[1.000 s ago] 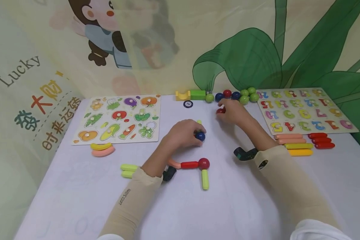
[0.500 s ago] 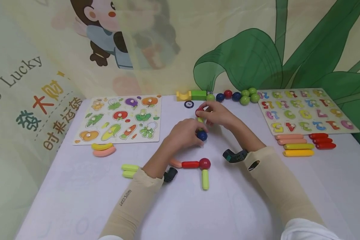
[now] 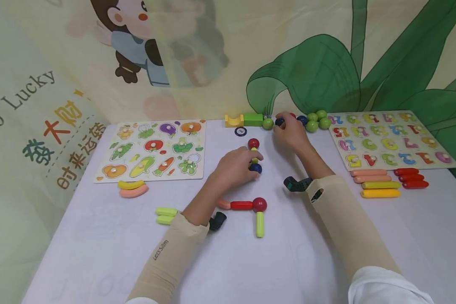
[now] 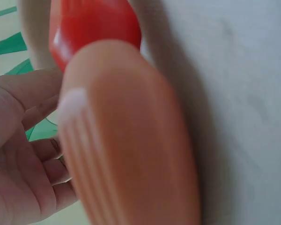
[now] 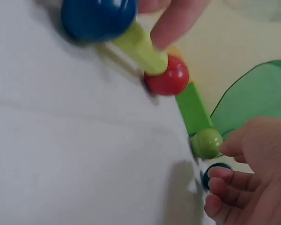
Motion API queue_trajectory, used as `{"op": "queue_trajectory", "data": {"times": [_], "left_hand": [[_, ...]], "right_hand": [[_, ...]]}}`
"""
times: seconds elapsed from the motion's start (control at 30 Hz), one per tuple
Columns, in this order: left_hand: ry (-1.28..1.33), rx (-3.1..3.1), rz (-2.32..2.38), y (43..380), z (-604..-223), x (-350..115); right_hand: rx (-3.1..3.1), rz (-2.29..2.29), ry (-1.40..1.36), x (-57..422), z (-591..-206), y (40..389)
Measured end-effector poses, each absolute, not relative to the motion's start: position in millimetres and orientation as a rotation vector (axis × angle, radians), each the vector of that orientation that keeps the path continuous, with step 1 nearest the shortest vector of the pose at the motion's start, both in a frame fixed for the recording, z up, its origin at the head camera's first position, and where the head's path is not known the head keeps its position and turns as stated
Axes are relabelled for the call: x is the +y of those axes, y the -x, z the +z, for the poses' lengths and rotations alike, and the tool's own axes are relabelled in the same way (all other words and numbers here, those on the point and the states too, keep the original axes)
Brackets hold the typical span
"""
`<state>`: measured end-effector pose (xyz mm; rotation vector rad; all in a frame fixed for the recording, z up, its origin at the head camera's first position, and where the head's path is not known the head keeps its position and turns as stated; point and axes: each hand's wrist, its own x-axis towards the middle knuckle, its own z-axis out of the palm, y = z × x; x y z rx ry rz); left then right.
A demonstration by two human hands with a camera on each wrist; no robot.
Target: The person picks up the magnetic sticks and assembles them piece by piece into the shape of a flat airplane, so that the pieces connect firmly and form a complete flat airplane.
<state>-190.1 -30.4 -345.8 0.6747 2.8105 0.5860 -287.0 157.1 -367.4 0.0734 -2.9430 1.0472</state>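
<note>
My left hand (image 3: 235, 166) holds a dark blue ball (image 3: 256, 168) between thumb and fingers. From this ball a yellow-green stick (image 5: 143, 49) leads to a red ball (image 3: 253, 143). My right hand (image 3: 293, 133) is at the back row, its fingertips right at another blue ball (image 5: 215, 174), beside a green ball (image 5: 207, 143). Under my left wrist lies a curved peach stick (image 4: 126, 140), joined to a red stick (image 3: 241, 205). That one meets a larger red ball (image 3: 260, 204), from which a light green stick (image 3: 260, 224) points toward me.
A vegetable puzzle board (image 3: 152, 147) lies left and a number puzzle board (image 3: 391, 139) right. Several coloured sticks (image 3: 380, 185) lie below the right board. Green balls (image 3: 311, 126), a green block (image 3: 253, 120) and a yellow block (image 3: 233, 121) line the back, near a round chip (image 3: 240, 131).
My right hand brought a red ball from the back to the stick's far end, let go, and moved back right to the row of balls. My left hand stayed nearly in place.
</note>
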Motion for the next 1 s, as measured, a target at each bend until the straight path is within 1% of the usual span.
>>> {"op": "queue_trajectory", "data": {"times": [0.17, 0.33, 0.43, 0.5, 0.57, 0.67, 0.8, 0.9, 1.0], "left_hand": [[-0.606, 2.793, 0.541, 188, -345, -30], [-0.571, 2.828, 0.508, 188, -346, -32], [-0.582, 2.914, 0.407, 185, -343, -34], [-0.636, 2.951, 0.346, 178, -337, -35], [-0.756, 2.926, 0.303, 168, -330, -37], [-1.010, 2.736, 0.278, 149, -325, -41], [-1.231, 2.469, 0.240, 130, -332, -45], [-1.275, 2.477, 0.240, 123, -339, -46], [-1.218, 2.573, 0.254, 124, -343, -48]], "right_hand": [[-3.043, 0.858, -0.104, 161, -372, 301], [-3.117, 0.741, -0.109, 159, -367, 290], [-3.194, 0.735, -0.127, 161, -364, 271], [-3.261, 0.755, -0.173, 164, -363, 254], [-3.318, 0.795, -0.243, 167, -362, 236], [-3.376, 0.862, -0.419, 175, -361, 209], [-3.408, 0.958, -0.644, 181, -359, 175], [-3.431, 0.990, -0.737, 182, -356, 153], [-3.442, 0.986, -0.859, 181, -354, 137]]}}
